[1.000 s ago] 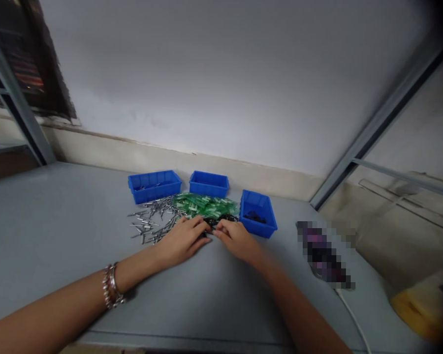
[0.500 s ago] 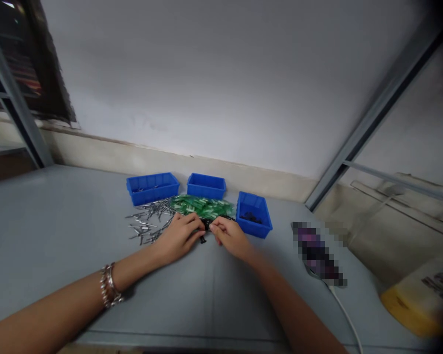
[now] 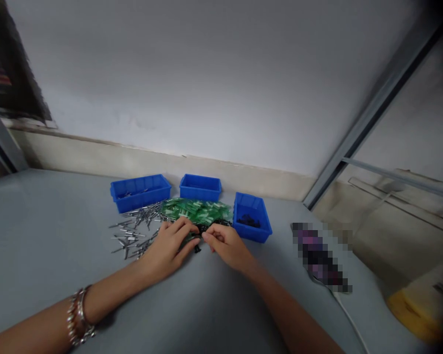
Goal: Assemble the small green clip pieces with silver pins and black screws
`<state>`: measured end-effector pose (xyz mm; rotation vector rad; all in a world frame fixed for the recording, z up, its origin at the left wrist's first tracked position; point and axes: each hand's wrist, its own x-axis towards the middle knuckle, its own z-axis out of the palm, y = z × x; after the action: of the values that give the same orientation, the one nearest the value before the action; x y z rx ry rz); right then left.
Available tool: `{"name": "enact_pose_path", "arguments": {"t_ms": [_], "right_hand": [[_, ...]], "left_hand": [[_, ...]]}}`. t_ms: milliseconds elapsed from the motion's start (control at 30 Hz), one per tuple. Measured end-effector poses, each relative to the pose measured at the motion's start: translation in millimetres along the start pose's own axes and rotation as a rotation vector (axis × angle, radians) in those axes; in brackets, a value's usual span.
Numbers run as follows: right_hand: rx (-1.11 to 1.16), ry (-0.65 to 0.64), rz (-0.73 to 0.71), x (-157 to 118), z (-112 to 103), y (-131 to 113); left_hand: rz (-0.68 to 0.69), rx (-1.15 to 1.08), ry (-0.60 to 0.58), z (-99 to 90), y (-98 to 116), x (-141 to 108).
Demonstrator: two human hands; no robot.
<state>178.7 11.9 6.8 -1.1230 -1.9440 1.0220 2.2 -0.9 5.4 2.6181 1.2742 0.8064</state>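
My left hand (image 3: 173, 242) is over the near edge of the piles, its thumb and fingers curved round something too small to make out. Just right of it, my right hand (image 3: 225, 244) is closed in a pinch, and what it holds is hidden. Small black parts (image 3: 197, 249) lie between and behind the hands. Behind them is a heap of green pieces (image 3: 192, 210). Silver metal pins (image 3: 127, 236) are scattered to the left of my left hand.
Three blue bins stand behind and beside the piles: the left one (image 3: 140, 195) with a few pins, the middle one (image 3: 200, 189), and the right one (image 3: 251, 231) with black parts. A blurred-out object (image 3: 319, 258) with a white cable (image 3: 349, 317) lies at the right.
The view has shifted, so the bins and pins appear further left. My left hand has moved slightly left and nearer, its fingers spread a little more. My right hand stays pinched.
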Motion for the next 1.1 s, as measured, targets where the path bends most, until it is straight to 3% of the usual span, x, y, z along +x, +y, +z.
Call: {"name": "enact_pose_path", "arguments": {"t_ms": [200,433,800,967,1033,1100], "right_hand": [[0.065,0.030,-0.020,1,3,3],[0.116,0.029,-0.002,-2,1,-2],[0.017,0.014,-0.035,-2,1,-5],[0.044,0.033,-0.024,-1,1,-4],[-0.048,0.077,-0.059,-1,-7,-5],[-0.247,0.204,-0.121,-2,-22,-5]], "left_hand": [[0.004,-0.007,-0.058,1.0,-2,0],[0.021,-0.025,-0.008,-1.2,1,0],[0.027,0.010,0.060,-1.3,1,-1],[-0.004,0.015,0.038,-1.4,2,-1],[-0.021,0.014,0.035,-1.0,2,-1],[-0.034,0.018,0.041,0.2,1,-2]]}}
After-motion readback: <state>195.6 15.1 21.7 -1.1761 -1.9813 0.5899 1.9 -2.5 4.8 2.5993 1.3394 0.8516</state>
